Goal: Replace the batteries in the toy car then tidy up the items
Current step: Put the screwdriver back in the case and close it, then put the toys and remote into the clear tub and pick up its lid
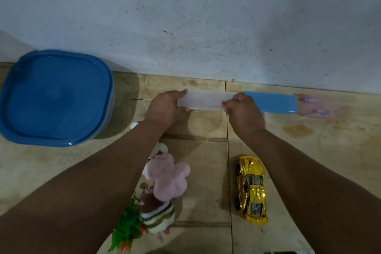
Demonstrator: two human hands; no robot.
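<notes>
A long translucent white case lies across the wooden table near the wall. My left hand grips its left end and my right hand grips its right end. Just right of it lies a long blue lid or tray, its left end meeting my right hand. A shiny gold toy car rests upright on the table below my right forearm, apart from both hands. What the case holds cannot be made out.
A big blue-lidded tub stands at the left by the wall. A pink plush toy, a striped plush and a green plastic plant lie under my left forearm. The wall runs close behind the case.
</notes>
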